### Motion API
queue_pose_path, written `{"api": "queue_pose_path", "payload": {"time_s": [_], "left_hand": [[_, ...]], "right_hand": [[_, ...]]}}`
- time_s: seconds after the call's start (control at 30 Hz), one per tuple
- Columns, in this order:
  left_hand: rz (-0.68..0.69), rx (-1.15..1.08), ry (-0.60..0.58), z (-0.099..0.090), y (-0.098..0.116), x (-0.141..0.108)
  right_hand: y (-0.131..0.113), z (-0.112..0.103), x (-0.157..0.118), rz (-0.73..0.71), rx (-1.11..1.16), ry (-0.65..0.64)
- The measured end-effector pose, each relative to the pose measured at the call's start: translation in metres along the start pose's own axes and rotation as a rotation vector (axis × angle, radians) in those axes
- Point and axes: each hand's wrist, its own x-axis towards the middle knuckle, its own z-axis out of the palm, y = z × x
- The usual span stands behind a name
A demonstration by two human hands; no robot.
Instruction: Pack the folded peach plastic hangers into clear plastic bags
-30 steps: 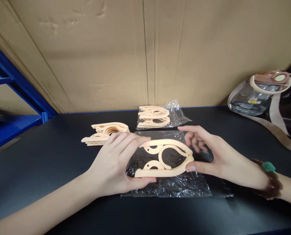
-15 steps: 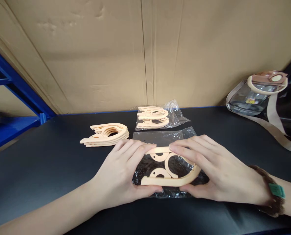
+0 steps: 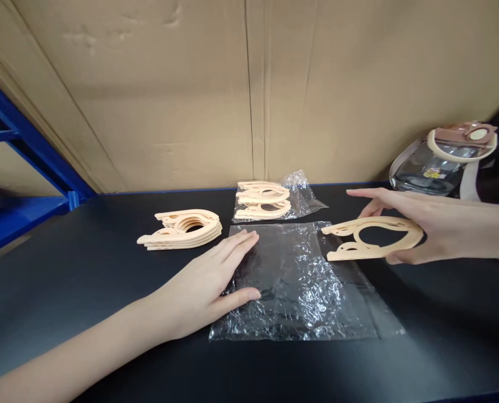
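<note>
My left hand (image 3: 215, 282) lies flat on the left part of a clear plastic bag (image 3: 283, 280), its fingers stretched out and thumb apart. To the right, my right hand (image 3: 438, 224) grips a beige folded clothes hanger (image 3: 358, 256) by its rounded end, thumb at the near edge and fingers at the far side. The hanger's narrow tips point left over the bag's upper right area. Beyond my left hand sits a stack of similar beige folded hangers (image 3: 182, 244). Farther back, several folded hangers (image 3: 264, 214) lie in another clear bag (image 3: 303, 196).
A transparent bottle (image 3: 425, 168) with a brown lid and a strap stands at the back right of the black table (image 3: 85, 263). Cardboard (image 3: 169, 101) rises behind the table. Blue metal framing (image 3: 35, 140) borders the left side.
Both hands were around the hanger above the bag. My right hand has carried it to the right, while my left hand has let go and now rests on the bag.
</note>
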Motion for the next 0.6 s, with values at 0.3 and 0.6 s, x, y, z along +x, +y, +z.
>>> {"api": "queue_pose_path", "payload": {"time_s": [0.3,0.6], "left_hand": [[0.056,-0.011,-0.112,0.003,-0.004,0.002],[0.022,-0.045,-0.023,0.006,0.006,0.002]], "right_hand": [[-0.016,0.024,0.005,-0.097,-0.013,-0.257],[-0.012,0.045,0.011,-0.123,0.032,-0.210]]}}
